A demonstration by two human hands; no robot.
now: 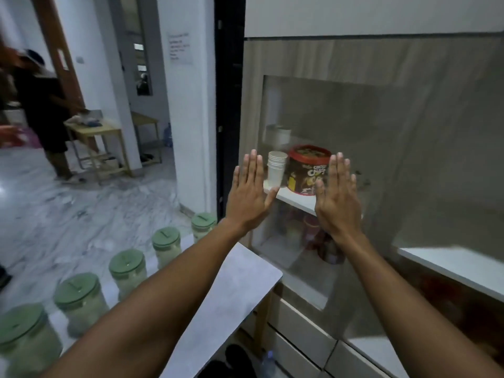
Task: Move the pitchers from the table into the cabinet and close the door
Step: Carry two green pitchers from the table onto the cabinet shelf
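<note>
Facing cabinet (seemingly closed): flat hands.

both bare forearms extend forward and upward from the lower edge of the view, roughly parallel and apart. the left hand is raised flat with its back toward the camera, fingers straight and together, thumb angled out to the right. the right hand mirrors it, fingers straight, empty.

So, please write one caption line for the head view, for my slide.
Both open hands, left hand and right hand, raised before the glass cabinet door; five green-lidded pitchers wait on the table.
</note>
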